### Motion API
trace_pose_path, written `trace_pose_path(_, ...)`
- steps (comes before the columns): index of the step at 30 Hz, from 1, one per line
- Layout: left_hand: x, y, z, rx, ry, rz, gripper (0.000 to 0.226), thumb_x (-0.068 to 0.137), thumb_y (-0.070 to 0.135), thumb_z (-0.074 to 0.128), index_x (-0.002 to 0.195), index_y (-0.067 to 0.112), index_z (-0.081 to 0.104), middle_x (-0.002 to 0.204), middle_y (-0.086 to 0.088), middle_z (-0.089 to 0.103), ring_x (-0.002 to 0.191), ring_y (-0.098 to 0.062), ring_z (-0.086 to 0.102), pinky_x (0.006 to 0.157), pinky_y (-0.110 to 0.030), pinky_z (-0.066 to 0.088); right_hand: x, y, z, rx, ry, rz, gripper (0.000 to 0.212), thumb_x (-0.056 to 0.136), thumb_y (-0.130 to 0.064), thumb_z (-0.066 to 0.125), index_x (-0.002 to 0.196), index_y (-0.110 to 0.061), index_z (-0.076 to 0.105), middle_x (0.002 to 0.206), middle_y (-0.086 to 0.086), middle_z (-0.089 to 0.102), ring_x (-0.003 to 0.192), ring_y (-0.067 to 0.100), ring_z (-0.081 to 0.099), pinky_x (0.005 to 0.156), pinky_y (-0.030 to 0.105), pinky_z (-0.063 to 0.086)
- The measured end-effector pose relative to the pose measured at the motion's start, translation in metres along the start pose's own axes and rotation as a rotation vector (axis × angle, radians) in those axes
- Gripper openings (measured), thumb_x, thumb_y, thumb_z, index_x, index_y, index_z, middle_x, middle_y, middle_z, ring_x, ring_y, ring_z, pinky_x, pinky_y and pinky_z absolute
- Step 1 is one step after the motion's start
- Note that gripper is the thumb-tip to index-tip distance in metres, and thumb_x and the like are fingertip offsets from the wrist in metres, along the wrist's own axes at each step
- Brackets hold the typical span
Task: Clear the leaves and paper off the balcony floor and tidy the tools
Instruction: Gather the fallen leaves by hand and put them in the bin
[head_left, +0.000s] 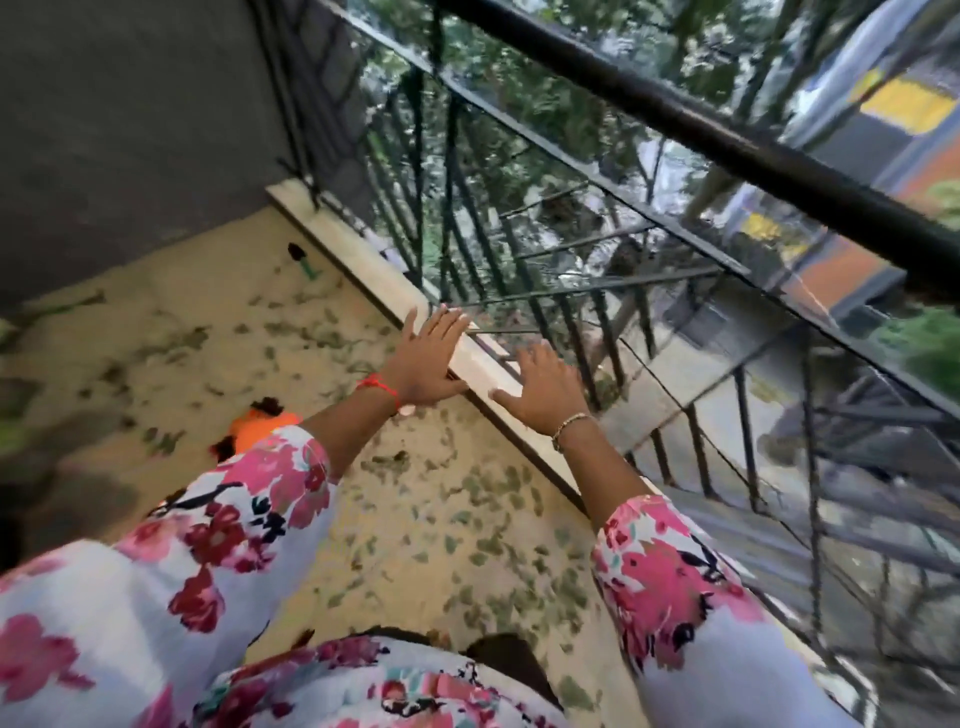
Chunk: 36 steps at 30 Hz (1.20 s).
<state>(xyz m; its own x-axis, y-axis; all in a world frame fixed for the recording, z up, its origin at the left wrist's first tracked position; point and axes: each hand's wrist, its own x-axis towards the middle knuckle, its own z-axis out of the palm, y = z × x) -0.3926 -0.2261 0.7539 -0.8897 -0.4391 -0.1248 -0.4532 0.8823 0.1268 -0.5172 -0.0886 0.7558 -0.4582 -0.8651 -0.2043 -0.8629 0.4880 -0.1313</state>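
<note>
Green leaves (483, 540) lie scattered across the beige balcony floor (208, 312). My left hand (428, 364) is stretched forward with straight fingers and holds nothing, over the pale kerb (363, 254) at the floor's edge. My right hand (545, 387) is spread flat beside it, also holding nothing, above the same kerb near the railing bars. An orange tool with dark ends (260, 423) lies on the floor under my left forearm. A small tool with a green handle and dark head (304, 260) lies further off by the kerb. The frame is blurred.
A black metal railing (675, 119) with slanted bars runs along the right side of the balcony, with trees and buildings beyond. A dark grey wall (130, 130) closes the far left. My foot (511, 662) shows at the bottom.
</note>
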Motion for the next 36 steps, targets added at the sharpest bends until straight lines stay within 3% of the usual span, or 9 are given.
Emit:
trace_pose_path(5, 0.0, -0.07, -0.011, -0.078, 0.057, -0.192, 0.091, 0.086, 0.05, 0.058, 0.151, 0.011, 0.008, 0.159, -0.005, 0.006, 0.147, -0.022, 0.002, 0.115, -0.049, 0.003, 0.073, -0.052, -0.005, 0.005, -0.033, -0.204, 0.072, 0.088, -0.054, 0.05, 0.142, -0.01, 0.03, 0.147, 0.017, 0.028, 0.137, 0.03, 0.024, 0.11, 0.042, 0.028)
trace_pose_path(10, -0.001, -0.129, -0.007, -0.108, 0.038, -0.369, 0.09, 0.087, 0.05, 0.056, 0.151, 0.01, 0.006, 0.159, -0.007, 0.004, 0.147, -0.022, 0.001, 0.115, -0.047, -0.005, 0.143, -0.101, -0.005, 0.006, -0.112, -0.37, 0.073, 0.09, -0.047, 0.051, 0.146, -0.009, 0.024, 0.153, 0.016, 0.019, 0.143, 0.028, 0.015, 0.114, 0.04, 0.02)
trace_pose_path(20, 0.038, -0.256, -0.013, -0.246, -0.024, -0.742, 0.088, 0.09, 0.045, 0.054, 0.151, 0.011, 0.0, 0.16, -0.006, -0.003, 0.147, -0.021, -0.004, 0.117, -0.045, -0.007, 0.307, -0.199, -0.006, -0.032, -0.266, -0.622, 0.074, 0.09, -0.045, 0.051, 0.147, -0.008, 0.022, 0.153, 0.019, 0.019, 0.141, 0.031, 0.017, 0.113, 0.043, 0.024)
trace_pose_path(31, 0.038, -0.384, 0.0, -0.407, 0.047, -0.957, 0.087, 0.088, 0.041, 0.06, 0.151, 0.011, 0.007, 0.159, -0.007, 0.004, 0.147, -0.023, 0.0, 0.117, -0.045, -0.005, 0.423, -0.31, 0.006, -0.088, -0.38, -0.741, 0.068, 0.094, -0.043, 0.047, 0.148, -0.01, 0.02, 0.154, 0.017, 0.015, 0.143, 0.032, 0.012, 0.114, 0.041, 0.021)
trace_pose_path(36, 0.03, -0.448, 0.004, -0.485, 0.059, -1.016, 0.085, 0.086, 0.036, 0.063, 0.15, 0.01, 0.013, 0.159, -0.009, 0.008, 0.147, -0.023, 0.001, 0.118, -0.047, -0.001, 0.458, -0.365, 0.013, -0.066, -0.36, -0.761, 0.066, 0.093, -0.04, 0.049, 0.146, -0.009, 0.023, 0.153, 0.017, 0.018, 0.14, 0.032, 0.018, 0.112, 0.042, 0.027)
